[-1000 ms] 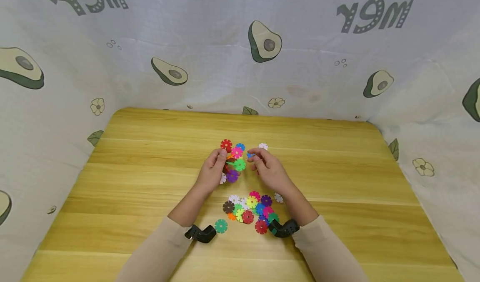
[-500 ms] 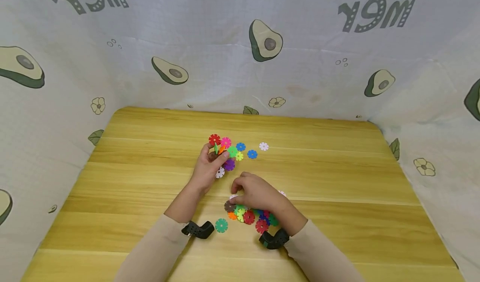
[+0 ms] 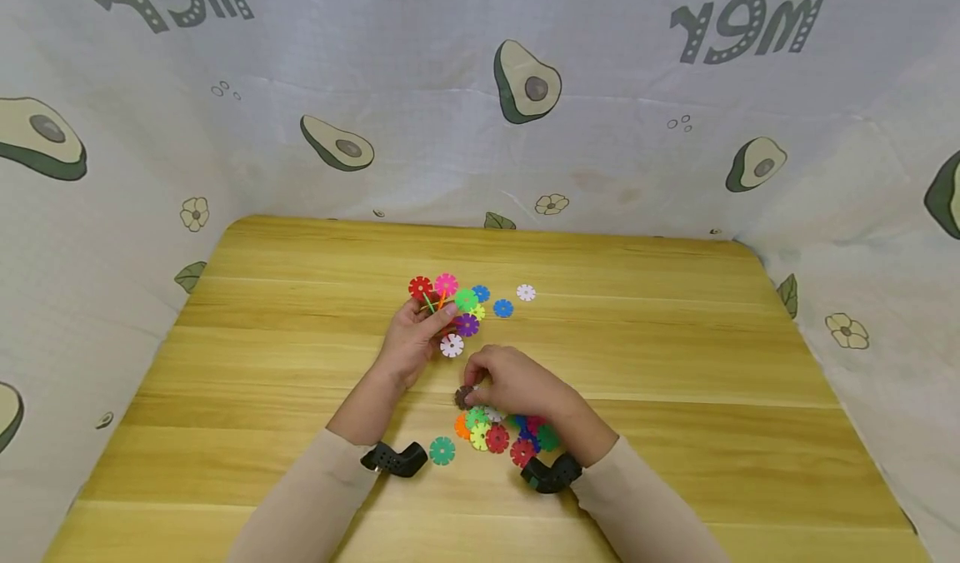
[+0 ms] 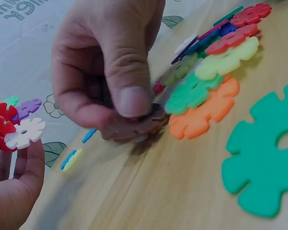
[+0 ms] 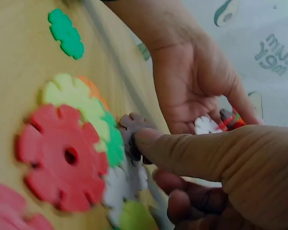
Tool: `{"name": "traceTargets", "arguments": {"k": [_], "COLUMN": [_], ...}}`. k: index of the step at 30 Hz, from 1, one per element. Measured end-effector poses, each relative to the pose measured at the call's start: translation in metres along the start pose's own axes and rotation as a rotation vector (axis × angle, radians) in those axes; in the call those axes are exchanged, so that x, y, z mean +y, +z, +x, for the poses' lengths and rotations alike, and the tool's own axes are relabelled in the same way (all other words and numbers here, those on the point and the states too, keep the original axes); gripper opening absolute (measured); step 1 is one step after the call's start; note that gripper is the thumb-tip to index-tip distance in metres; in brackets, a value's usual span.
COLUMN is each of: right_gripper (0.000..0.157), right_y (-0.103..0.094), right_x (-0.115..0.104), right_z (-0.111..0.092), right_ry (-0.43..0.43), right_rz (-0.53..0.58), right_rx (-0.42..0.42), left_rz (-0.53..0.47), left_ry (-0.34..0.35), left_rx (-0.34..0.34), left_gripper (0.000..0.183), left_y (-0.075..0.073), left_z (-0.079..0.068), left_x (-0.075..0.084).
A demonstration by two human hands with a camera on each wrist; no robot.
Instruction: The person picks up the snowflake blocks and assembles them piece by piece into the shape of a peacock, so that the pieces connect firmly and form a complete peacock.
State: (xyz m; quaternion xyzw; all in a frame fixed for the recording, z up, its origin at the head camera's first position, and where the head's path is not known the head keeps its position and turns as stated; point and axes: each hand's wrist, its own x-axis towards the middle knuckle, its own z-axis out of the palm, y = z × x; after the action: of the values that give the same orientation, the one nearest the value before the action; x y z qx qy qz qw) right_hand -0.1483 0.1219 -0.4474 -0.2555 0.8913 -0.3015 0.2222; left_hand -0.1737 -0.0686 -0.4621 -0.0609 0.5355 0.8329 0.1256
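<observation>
My left hand holds up a cluster of interlocked plastic snowflake discs, with a red disc, a pink disc, a green disc, a purple disc and a white disc showing. Its middle is hidden by the fingers. Nearer to me, my right hand pinches a brown snowflake disc between thumb and fingertips, at the far left edge of a loose pile. In the right wrist view, the brown disc is partly behind the thumb.
The pile holds several discs, among them a red one, a yellow one and an orange one. One teal disc lies apart on the wooden table. Beyond the hands lie a blue disc and a white disc.
My right hand has come back from beside the cluster to the pile and now pinches the brown disc. The left hand has shifted slightly left with the cluster.
</observation>
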Motion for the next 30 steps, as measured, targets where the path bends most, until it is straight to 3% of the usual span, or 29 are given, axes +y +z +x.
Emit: {"name": "traceTargets", "arguments": {"k": [5,13,17,22,30], "right_gripper": [0.008,0.011,0.012,0.011,0.009], "right_y": [-0.018,-0.044,-0.047,-0.045,-0.044], "right_x": [0.011,0.025,0.026,0.025,0.025], "right_z": [-0.004,-0.011,-0.010,-0.010,-0.011], "right_ry": [0.036,0.059,0.026,-0.011,-0.103], "right_rz": [0.177,0.314,0.388,0.355,0.196], "right_rx": [0.072,0.396,0.485,0.542,0.630], "left_rz": [-0.024,-0.024,0.002,0.015,0.034], "left_ry": [-0.009,-0.057,-0.075,-0.073,-0.070], "left_rx": [-0.025,-0.112,-0.160,-0.189,-0.193], "left_gripper": [0.030,0.028,0.032,0.040,0.040], "left_y": [0.001,0.003,0.003,0.003,0.002], "left_z": [-0.001,-0.002,-0.003,-0.004,-0.003], "left_x": [0.000,0.001,0.000,0.000,-0.001]}}
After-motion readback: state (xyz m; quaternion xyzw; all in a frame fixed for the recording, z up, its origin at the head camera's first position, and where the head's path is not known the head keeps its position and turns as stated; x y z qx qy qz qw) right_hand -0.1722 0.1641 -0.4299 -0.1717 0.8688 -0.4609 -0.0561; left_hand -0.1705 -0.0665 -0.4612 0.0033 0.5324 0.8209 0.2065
